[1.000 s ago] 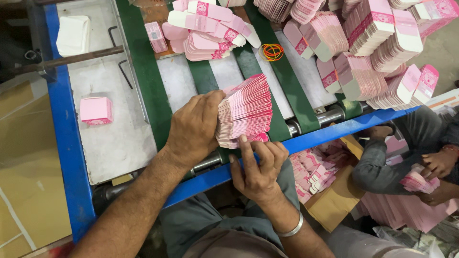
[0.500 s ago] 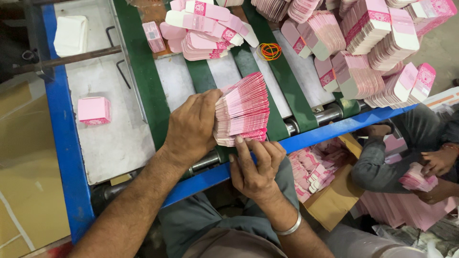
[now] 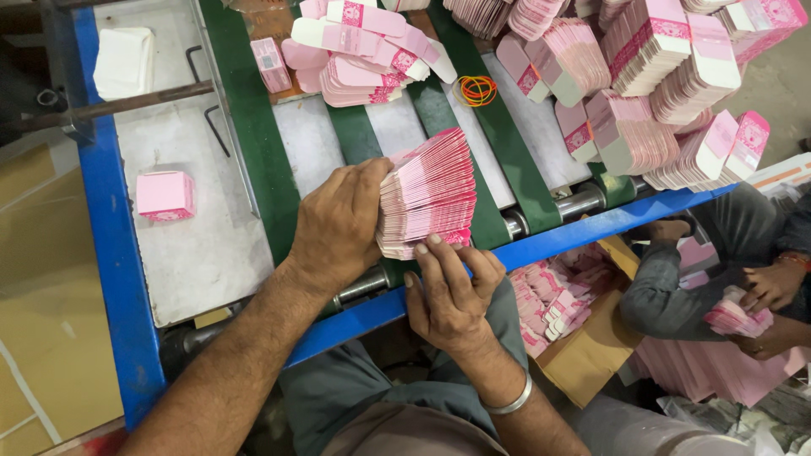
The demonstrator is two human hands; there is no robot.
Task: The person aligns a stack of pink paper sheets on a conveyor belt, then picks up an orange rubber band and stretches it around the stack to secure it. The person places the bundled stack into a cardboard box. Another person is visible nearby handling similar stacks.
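Observation:
A fanned stack of flat pink carton blanks [image 3: 431, 192] lies on the green conveyor belt [image 3: 253, 143] near the blue frame edge [image 3: 591, 230]. My left hand [image 3: 338, 226] presses against the stack's left side, fingers wrapped on its edge. My right hand [image 3: 452, 291] props the stack's near end from below, fingertips touching the bottom blanks; a metal bangle circles that wrist. Both hands hold the stack together.
More piles of pink blanks [image 3: 642, 76] crowd the belt at the top and right. Rubber bands [image 3: 477, 89] lie between the belts. A folded pink box [image 3: 165, 196] and a white pad [image 3: 123, 62] sit at left. Another person's hands [image 3: 764, 308] handle blanks at lower right beside a cardboard box [image 3: 583, 355].
Nothing has visibly changed apart from small finger shifts on the stack; both hands stay on it.

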